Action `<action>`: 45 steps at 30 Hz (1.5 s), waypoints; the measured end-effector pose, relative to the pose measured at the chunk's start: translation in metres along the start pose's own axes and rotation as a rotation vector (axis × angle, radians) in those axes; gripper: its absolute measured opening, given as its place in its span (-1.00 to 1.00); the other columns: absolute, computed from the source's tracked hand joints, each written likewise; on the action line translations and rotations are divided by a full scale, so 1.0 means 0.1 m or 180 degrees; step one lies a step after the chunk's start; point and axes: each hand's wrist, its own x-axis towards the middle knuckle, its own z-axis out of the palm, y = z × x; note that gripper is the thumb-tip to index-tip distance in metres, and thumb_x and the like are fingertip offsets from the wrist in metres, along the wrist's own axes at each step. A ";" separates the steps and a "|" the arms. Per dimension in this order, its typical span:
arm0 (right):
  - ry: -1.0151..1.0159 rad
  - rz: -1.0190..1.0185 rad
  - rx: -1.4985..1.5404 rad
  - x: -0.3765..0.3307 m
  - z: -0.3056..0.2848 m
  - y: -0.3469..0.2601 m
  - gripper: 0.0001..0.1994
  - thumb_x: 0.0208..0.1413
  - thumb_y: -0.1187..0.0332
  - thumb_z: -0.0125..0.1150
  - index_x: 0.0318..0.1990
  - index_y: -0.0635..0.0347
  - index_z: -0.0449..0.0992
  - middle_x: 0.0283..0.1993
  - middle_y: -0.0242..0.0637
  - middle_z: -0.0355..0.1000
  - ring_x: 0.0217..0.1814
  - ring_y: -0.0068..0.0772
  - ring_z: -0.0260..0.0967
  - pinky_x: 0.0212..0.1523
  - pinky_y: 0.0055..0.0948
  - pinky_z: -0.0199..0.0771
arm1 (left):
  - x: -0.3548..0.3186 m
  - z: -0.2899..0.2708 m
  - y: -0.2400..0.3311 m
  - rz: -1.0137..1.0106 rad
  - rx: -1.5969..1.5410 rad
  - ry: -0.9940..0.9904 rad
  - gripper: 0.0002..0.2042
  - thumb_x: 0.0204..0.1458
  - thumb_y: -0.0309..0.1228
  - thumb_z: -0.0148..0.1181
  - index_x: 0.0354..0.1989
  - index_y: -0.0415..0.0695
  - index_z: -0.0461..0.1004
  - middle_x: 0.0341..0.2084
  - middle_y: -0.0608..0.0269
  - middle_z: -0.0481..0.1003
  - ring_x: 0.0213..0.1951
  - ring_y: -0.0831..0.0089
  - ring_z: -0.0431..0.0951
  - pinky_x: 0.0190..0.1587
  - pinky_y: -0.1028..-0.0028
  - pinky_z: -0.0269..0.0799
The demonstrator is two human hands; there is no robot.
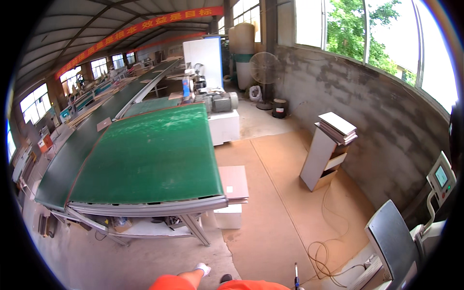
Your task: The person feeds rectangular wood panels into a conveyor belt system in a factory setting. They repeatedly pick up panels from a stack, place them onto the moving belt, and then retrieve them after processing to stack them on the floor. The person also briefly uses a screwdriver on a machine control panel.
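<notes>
**Inspector:** Your hands: only one shows, at six o'clock on the lower edge, a white-gloved hand at the end of an orange sleeve. Whether it is clenched or released, I cannot tell. It grips nothing visible. The other hand is out of view.

**Operator:** What lies nearest?

**Inspector:** A thin blue-handled tool stands upright at five o'clock from that hand, apart from it. A coiled cable lies on the floor beyond. At twelve o'clock you face the green-topped bench; a stack of boards rests beside its right corner. At two o'clock, a white cabinet carries stacked panels. A control screen sits at three o'clock.
</notes>
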 end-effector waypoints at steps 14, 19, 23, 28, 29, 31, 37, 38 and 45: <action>0.2649 0.1356 0.1781 -0.68 -2.33 0.52 -0.45 0.25 -0.20 0.24 -0.02 0.18 0.64 -0.17 0.10 0.65 0.00 0.22 0.61 0.04 0.02 0.54 | -0.71 1.01 4.55 0.2292 -0.0430 -0.1100 -0.75 0.20 -0.34 0.18 -0.17 -0.20 0.73 -0.22 0.04 0.73 -0.18 0.21 0.69 0.04 0.20 0.60; 0.3532 0.2248 0.2224 -1.39 -2.09 1.19 -0.43 0.22 -0.19 0.28 0.00 0.21 0.67 -0.20 0.15 0.66 -0.02 0.27 0.63 0.01 0.07 0.55 | -1.95 1.10 6.62 0.4233 -0.0736 -0.0751 -0.69 0.24 -0.38 0.24 0.05 -0.35 0.64 -0.06 -0.01 0.71 0.01 0.27 0.70 0.19 0.32 0.56; 0.4702 0.2995 0.3322 -1.59 -1.18 1.99 -0.70 0.29 0.12 0.33 -0.25 0.20 0.60 -0.49 -0.32 0.51 -0.50 -0.42 0.47 -0.42 -0.24 0.45 | -2.54 1.49 7.83 0.4660 -0.0867 -0.1385 -0.69 0.28 -0.42 0.23 0.11 -0.34 0.61 -0.04 0.00 0.70 0.02 0.28 0.70 0.18 0.33 0.57; 0.4987 0.2930 0.5075 -1.94 -1.43 1.53 -0.71 0.32 0.15 0.32 -0.39 0.08 0.49 -0.57 -0.43 0.39 -0.68 -0.55 0.28 -0.68 -0.39 0.24 | -3.23 2.27 8.85 0.5036 -0.0727 -0.2105 -0.71 0.30 -0.44 0.24 0.11 -0.31 0.60 -0.06 0.06 0.70 0.01 0.33 0.69 0.16 0.37 0.57; 0.4732 0.2764 0.4820 -1.87 -1.44 1.46 -0.72 0.29 0.11 0.35 -0.34 0.11 0.54 -0.53 -0.36 0.47 -0.59 -0.44 0.41 -0.56 -0.30 0.36 | -3.27 2.47 9.05 0.5316 -0.0577 -0.2102 -0.72 0.31 -0.44 0.25 0.12 -0.30 0.60 -0.06 0.06 0.70 0.02 0.36 0.69 0.15 0.39 0.56; 0.4054 0.2983 0.2684 -1.70 -1.35 1.39 -0.53 0.23 -0.14 0.31 -0.18 0.15 0.63 -0.38 -0.02 0.63 -0.29 0.03 0.66 -0.24 -0.05 0.60 | -3.63 2.80 9.30 0.5437 -0.0337 -0.2425 -0.73 0.32 -0.42 0.26 0.11 -0.29 0.59 -0.06 0.08 0.70 0.01 0.38 0.69 0.13 0.39 0.58; 0.3955 0.3765 0.2660 -1.43 -2.05 1.00 -0.45 0.21 -0.19 0.31 -0.23 0.23 0.66 -0.39 0.05 0.61 -0.26 0.14 0.65 -0.19 0.01 0.59 | -4.88 3.42 9.69 0.7051 0.0386 -0.2326 -0.77 0.13 -0.38 0.32 -0.08 -0.19 0.67 -0.19 -0.08 0.65 -0.11 -0.11 0.66 0.02 0.11 0.60; 0.3926 0.4111 0.3077 -1.42 -2.18 0.93 -0.43 0.23 -0.22 0.28 -0.27 0.24 0.64 -0.38 0.05 0.62 -0.25 0.14 0.65 -0.18 0.02 0.58 | -5.08 3.51 9.73 0.7318 0.0468 -0.2439 -0.77 0.14 -0.37 0.31 -0.08 -0.18 0.66 -0.18 -0.06 0.65 -0.10 -0.08 0.65 0.03 0.08 0.59; 0.3960 0.4471 0.3666 -1.54 -2.37 0.39 -0.47 0.20 -0.13 0.36 -0.15 0.27 0.67 -0.41 -0.04 0.61 -0.31 -0.01 0.64 -0.21 -0.08 0.56 | -6.41 4.87 9.66 0.8481 0.1120 -0.2217 -0.51 0.06 -0.14 0.43 0.09 -0.17 0.57 0.17 -0.02 0.52 0.21 -0.08 0.49 0.26 -0.01 0.40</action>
